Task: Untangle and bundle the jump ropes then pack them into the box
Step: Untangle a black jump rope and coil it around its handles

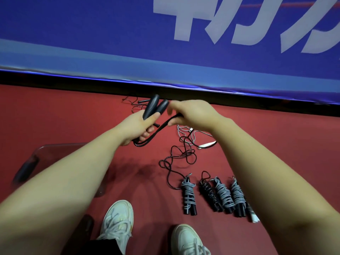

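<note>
Bundled ropes [213,196]: lay wrapped, lower right.
Clear box [55,147]: lower left.
Left hand [139,124]: gripped two black handles [156,106], centre frame.
Right hand [191,113]: pinched the black cord [163,127] — slack there could let the loops spring apart.

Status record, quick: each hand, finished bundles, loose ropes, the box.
left hand: grips two black handles together
right hand: pinches the black cord running from them
bundles: four wound, in a row on the red floor
loose: dark rope and whitish rope, tangled beyond the bundles
box: clear, at left, partly behind the left arm; something dark shows in it
</note>
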Action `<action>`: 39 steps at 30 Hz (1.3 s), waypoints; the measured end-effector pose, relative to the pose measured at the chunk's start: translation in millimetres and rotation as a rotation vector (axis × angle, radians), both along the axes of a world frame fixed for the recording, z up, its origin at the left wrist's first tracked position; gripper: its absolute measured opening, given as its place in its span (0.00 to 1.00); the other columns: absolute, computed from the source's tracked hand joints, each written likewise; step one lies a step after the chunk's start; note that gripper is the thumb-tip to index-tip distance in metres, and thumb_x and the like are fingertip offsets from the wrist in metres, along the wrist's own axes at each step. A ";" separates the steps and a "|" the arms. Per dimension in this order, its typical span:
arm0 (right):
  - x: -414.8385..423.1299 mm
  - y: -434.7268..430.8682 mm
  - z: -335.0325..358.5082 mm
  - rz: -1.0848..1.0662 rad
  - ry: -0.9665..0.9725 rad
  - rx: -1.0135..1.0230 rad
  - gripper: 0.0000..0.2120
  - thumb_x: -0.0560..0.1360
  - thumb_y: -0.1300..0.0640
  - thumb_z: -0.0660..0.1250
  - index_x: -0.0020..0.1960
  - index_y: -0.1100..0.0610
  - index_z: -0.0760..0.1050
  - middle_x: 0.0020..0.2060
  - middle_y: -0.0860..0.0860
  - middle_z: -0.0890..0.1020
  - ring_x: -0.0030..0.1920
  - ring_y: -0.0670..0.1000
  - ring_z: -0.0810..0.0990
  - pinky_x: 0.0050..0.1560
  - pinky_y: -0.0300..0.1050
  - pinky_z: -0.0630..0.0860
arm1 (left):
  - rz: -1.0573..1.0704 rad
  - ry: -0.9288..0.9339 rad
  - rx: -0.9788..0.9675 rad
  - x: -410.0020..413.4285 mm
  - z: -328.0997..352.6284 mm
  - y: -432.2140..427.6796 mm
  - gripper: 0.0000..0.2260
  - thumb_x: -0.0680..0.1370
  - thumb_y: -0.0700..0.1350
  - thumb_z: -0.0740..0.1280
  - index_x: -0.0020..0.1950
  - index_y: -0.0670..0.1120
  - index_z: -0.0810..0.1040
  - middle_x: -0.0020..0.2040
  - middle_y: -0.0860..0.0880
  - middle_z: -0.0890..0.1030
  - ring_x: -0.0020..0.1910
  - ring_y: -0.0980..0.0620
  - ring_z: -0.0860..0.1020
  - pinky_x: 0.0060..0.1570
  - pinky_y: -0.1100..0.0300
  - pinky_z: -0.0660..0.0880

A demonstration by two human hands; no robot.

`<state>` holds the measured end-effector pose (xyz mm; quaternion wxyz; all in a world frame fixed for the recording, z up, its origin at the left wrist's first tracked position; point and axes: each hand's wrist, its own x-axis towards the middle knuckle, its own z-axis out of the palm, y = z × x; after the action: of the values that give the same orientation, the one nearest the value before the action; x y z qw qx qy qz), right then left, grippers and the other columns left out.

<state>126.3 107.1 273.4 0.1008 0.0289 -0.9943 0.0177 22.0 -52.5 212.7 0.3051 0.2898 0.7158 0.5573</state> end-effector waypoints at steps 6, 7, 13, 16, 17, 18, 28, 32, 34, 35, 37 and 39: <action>7.4 19.4 5.9 -0.019 0.085 -0.045 0.27 0.74 0.42 0.63 0.72 0.43 0.64 0.50 0.48 0.80 0.52 0.50 0.76 0.44 0.44 0.69 | -0.209 0.143 -0.165 9.2 4.5 -5.6 0.18 0.72 0.55 0.71 0.54 0.48 0.70 0.35 0.49 0.70 0.27 0.56 0.67 0.28 0.62 0.65; 7.1 20.5 4.4 0.012 0.098 -0.019 0.24 0.75 0.42 0.62 0.70 0.44 0.67 0.53 0.49 0.80 0.55 0.50 0.76 0.43 0.43 0.67 | -0.242 0.178 -0.216 9.2 5.7 -5.4 0.23 0.68 0.53 0.74 0.57 0.49 0.71 0.37 0.49 0.73 0.31 0.55 0.70 0.31 0.60 0.67; 3.8 22.3 1.2 0.098 0.173 0.012 0.19 0.76 0.45 0.63 0.66 0.46 0.74 0.44 0.49 0.78 0.48 0.52 0.77 0.33 0.40 0.60 | -0.295 0.193 -0.238 10.7 5.1 -1.4 0.07 0.73 0.40 0.71 0.48 0.46 0.76 0.35 0.47 0.75 0.33 0.51 0.71 0.33 0.59 0.66; 5.2 22.7 -1.6 0.103 0.175 -0.044 0.18 0.76 0.45 0.62 0.64 0.47 0.76 0.41 0.49 0.77 0.45 0.53 0.77 0.37 0.42 0.63 | -0.319 0.164 -0.218 12.4 6.2 -1.4 0.09 0.69 0.47 0.71 0.44 0.45 0.74 0.33 0.52 0.74 0.31 0.55 0.70 0.37 0.61 0.66; 5.3 22.7 -0.5 0.099 0.180 -0.039 0.18 0.76 0.45 0.62 0.64 0.48 0.76 0.41 0.49 0.76 0.45 0.53 0.77 0.37 0.42 0.62 | -0.310 0.120 -0.197 13.5 5.9 -0.9 0.10 0.69 0.46 0.71 0.44 0.45 0.73 0.32 0.52 0.73 0.31 0.55 0.71 0.38 0.62 0.68; 5.2 22.6 1.4 0.090 0.180 -0.011 0.18 0.76 0.45 0.62 0.64 0.48 0.76 0.42 0.50 0.77 0.45 0.53 0.77 0.37 0.42 0.62 | -0.304 0.046 -0.176 14.8 5.6 -0.5 0.09 0.72 0.44 0.71 0.44 0.45 0.71 0.31 0.51 0.73 0.30 0.54 0.72 0.36 0.61 0.70; 12.1 16.6 -8.8 -0.018 -0.187 0.443 0.54 0.65 0.36 0.71 0.75 0.42 0.35 0.68 0.53 0.61 0.43 0.53 0.74 0.37 0.44 0.67 | -0.367 -0.306 -0.312 20.4 11.8 -3.3 0.13 0.80 0.42 0.63 0.39 0.47 0.61 0.27 0.51 0.63 0.20 0.59 0.60 0.20 0.68 0.61; 6.0 11.1 -28.2 -0.080 -0.144 0.417 0.51 0.70 0.45 0.71 0.75 0.43 0.35 0.66 0.53 0.64 0.52 0.57 0.77 0.40 0.47 0.72 | -0.342 -0.382 -0.353 23.4 15.6 -0.1 0.13 0.80 0.44 0.62 0.38 0.47 0.63 0.26 0.51 0.63 0.19 0.59 0.60 0.19 0.69 0.60; 5.7 7.7 -39.1 0.024 -0.048 0.361 0.44 0.73 0.53 0.68 0.77 0.46 0.41 0.63 0.54 0.69 0.53 0.58 0.75 0.43 0.48 0.70 | -0.333 -0.391 -0.388 24.3 17.3 2.2 0.13 0.80 0.45 0.62 0.37 0.46 0.64 0.26 0.52 0.63 0.19 0.60 0.60 0.18 0.69 0.60; 5.4 5.1 -42.4 0.092 -0.017 0.306 0.41 0.73 0.57 0.66 0.77 0.48 0.46 0.61 0.55 0.71 0.53 0.59 0.75 0.45 0.50 0.71 | -0.325 -0.392 -0.407 25.2 17.3 3.4 0.13 0.80 0.45 0.62 0.37 0.46 0.65 0.26 0.52 0.63 0.19 0.60 0.60 0.18 0.69 0.60; 5.1 -0.7 -47.2 0.166 -0.040 0.226 0.37 0.72 0.62 0.64 0.77 0.48 0.52 0.59 0.55 0.73 0.54 0.58 0.74 0.48 0.53 0.75 | -0.311 -0.398 -0.442 26.9 16.8 5.0 0.12 0.80 0.46 0.62 0.38 0.46 0.66 0.26 0.52 0.63 0.19 0.60 0.61 0.19 0.69 0.60; 5.1 -5.1 -49.3 0.120 -0.092 0.221 0.31 0.73 0.59 0.64 0.74 0.49 0.58 0.57 0.53 0.72 0.54 0.57 0.73 0.43 0.52 0.75 | -0.312 -0.393 -0.470 26.9 16.0 4.6 0.12 0.79 0.45 0.64 0.37 0.46 0.66 0.26 0.52 0.63 0.19 0.60 0.61 0.19 0.69 0.60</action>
<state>131.5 102.0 224.1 0.0501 0.0985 -0.9902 -0.0849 48.9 -48.0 228.7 0.5774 0.2046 0.6991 0.3689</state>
